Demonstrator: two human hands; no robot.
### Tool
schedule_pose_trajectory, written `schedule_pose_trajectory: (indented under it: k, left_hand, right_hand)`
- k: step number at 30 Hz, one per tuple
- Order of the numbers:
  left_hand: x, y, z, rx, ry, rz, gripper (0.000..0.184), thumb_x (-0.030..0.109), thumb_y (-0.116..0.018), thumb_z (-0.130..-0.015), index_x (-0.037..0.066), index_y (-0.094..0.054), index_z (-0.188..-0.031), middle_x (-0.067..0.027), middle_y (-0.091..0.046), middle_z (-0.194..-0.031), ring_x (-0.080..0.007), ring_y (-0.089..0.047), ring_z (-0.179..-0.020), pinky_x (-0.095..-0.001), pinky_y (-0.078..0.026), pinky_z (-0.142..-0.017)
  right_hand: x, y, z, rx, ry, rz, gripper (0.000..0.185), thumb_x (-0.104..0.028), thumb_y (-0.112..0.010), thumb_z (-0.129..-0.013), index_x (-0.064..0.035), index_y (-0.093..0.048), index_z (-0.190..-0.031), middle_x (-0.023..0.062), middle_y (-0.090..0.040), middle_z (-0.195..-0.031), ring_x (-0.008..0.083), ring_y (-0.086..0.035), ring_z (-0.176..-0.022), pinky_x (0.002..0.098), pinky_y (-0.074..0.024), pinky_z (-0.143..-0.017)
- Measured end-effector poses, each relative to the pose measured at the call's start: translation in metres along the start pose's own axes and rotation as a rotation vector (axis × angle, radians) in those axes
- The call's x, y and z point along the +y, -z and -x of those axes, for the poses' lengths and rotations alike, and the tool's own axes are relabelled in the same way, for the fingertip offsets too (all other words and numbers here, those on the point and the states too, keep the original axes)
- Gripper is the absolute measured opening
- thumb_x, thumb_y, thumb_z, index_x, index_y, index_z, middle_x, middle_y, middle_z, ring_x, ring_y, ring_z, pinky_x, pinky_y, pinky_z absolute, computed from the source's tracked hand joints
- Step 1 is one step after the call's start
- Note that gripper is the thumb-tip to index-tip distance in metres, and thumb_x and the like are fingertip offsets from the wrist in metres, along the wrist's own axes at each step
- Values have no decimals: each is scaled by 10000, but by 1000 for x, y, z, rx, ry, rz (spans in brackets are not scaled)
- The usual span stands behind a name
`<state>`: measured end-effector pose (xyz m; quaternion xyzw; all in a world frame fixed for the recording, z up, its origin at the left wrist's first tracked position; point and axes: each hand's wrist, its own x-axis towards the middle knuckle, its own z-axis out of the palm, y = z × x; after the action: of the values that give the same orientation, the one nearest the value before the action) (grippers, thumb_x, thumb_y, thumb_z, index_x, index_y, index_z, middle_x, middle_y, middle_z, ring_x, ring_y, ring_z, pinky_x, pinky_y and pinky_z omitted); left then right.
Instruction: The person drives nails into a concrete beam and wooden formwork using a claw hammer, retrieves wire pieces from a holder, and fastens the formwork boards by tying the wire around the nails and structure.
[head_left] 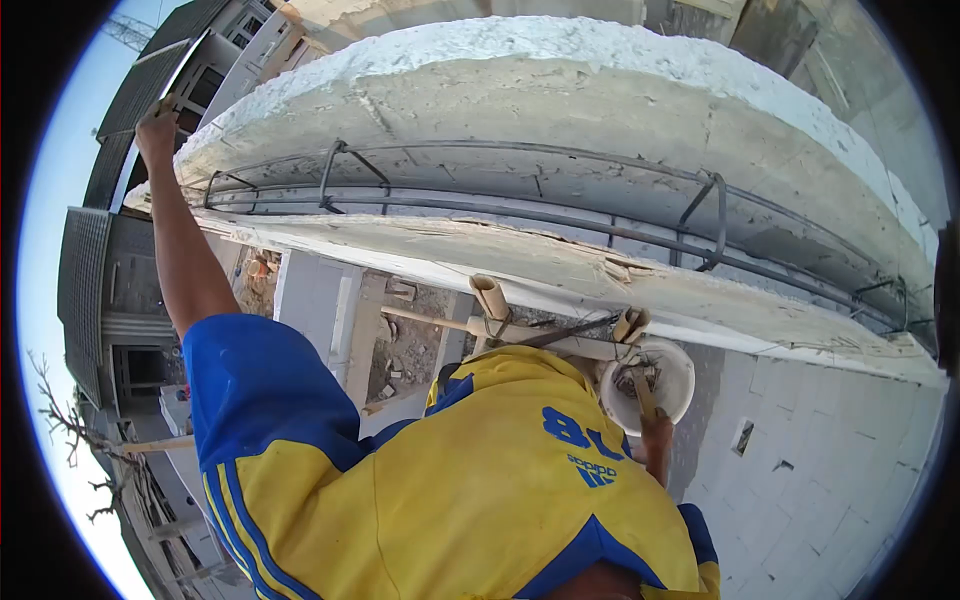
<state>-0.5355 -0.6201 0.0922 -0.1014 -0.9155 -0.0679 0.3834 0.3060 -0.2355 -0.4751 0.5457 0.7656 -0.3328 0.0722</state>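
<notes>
My left hand [157, 132] is raised at the far upper left with its fingers closed. What it grips, if anything, is too small to make out. Lower right, my right hand [656, 438] is closed around a wooden handle [645, 395]. That handle reaches into a white bucket [680, 385] with greyish contents, and its far end is hidden there. In front of my chest runs a long formwork trough with a steel rebar cage [520, 212] lying inside. A rough concrete-like wall [560, 95] forms the trough's far side.
Bamboo poles [490, 297] stand below the trough's near board [450, 245], beside the bucket. A pale block wall [800, 470] is at the right. Far below on the left lies rubble [405, 350]. Houses with dark roofs [85, 270] stand at the left.
</notes>
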Motion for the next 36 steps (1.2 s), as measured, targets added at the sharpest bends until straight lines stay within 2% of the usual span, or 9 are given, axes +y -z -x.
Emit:
schedule_pose_trajectory:
  k: [6, 7, 11, 14, 16, 17, 22, 25, 36]
  left_hand:
    - [20, -35, 22, 50, 276, 497, 309, 382, -717, -835, 93, -749, -941, -71, -720, -771, -160, -643, -609, -325, -508, -646]
    - [44, -25, 37, 69, 365, 579, 84, 88, -663, -863, 19, -700, -831, -99, -655, -647, -159, -587, -558, -342, -464, -535]
    - [2, -80, 15, 99, 337, 506, 89, 113, -727, -770, 49, -733, -831, -148, -689, -716, -203, -653, -639, -349, -512, -611]
    - [-8, -115, 17, 117, 260, 421, 177, 148, -716, -748, 70, -734, -906, -168, -710, -887, -271, -693, -863, -389, -532, -725]
    - [0, -119, 14, 157, 351, 416, 171, 168, -669, -793, 54, -732, -903, -182, -707, -883, -294, -693, -874, -403, -532, -747]
    - [0, -112, 14, 163, 360, 424, 171, 168, -669, -793, 54, -732, -903, -182, -707, -883, -294, -693, -874, -403, -532, -747]
    - [18, -81, 28, 78, 99, 337, 304, 344, -670, -861, 73, -702, -995, -204, -675, -897, -405, -623, -938, -446, -500, -787]
    - [17, -83, 34, 44, 93, 341, 275, 312, -658, -870, 76, -703, -1005, -187, -684, -886, -383, -646, -878, -445, -503, -775]
    - [8, -63, 41, -45, 88, 659, 227, 259, -741, -813, 39, -701, -848, -51, -647, -679, -155, -604, -619, -306, -492, -622]
  right_hand:
    - [-14, 32, -7, -349, 4, 381, 393, -259, -681, -806, -53, -620, -1136, 217, -669, -1062, 393, -637, -992, 470, -503, -851]
    - [-37, 61, 2, -442, 50, 407, 404, -254, -685, -809, -47, -617, -1149, 203, -670, -1074, 361, -633, -1010, 445, -492, -875]
    - [-210, 245, 74, -797, 757, -150, 446, -232, -698, -821, -24, -606, -1204, 146, -672, -1118, 231, -615, -1084, 345, -447, -968]
    - [-326, 361, 80, -1182, 1182, 518, 325, -140, -611, -878, -44, -610, -1188, 115, -672, -1111, 306, -647, -1045, 423, -460, -948]
    - [-459, 438, 161, -663, 1644, 511, 509, -162, -629, -902, -9, -434, -1346, 164, -665, -906, 264, -659, -739, 373, -515, -639]
    - [-487, 440, 176, -446, 1515, 411, 214, -163, -605, -874, -21, -669, -1020, 181, -675, -1017, 259, -659, -915, 374, -503, -769]
    - [-736, 373, 127, 648, 2246, 465, 292, -126, -477, -940, -33, -634, -1168, 227, -644, -1078, 359, -636, -954, 411, -494, -866]
    - [-855, 289, 112, 755, 2255, 535, 373, -203, -428, -973, -26, -552, -1277, 182, -480, -1398, 329, -513, -1227, 440, -436, -1006]
    - [-1017, 67, 68, 208, 2258, 109, 334, -204, -420, -946, -137, -648, -1181, 217, -647, -1085, 387, -627, -973, 479, -495, -842]
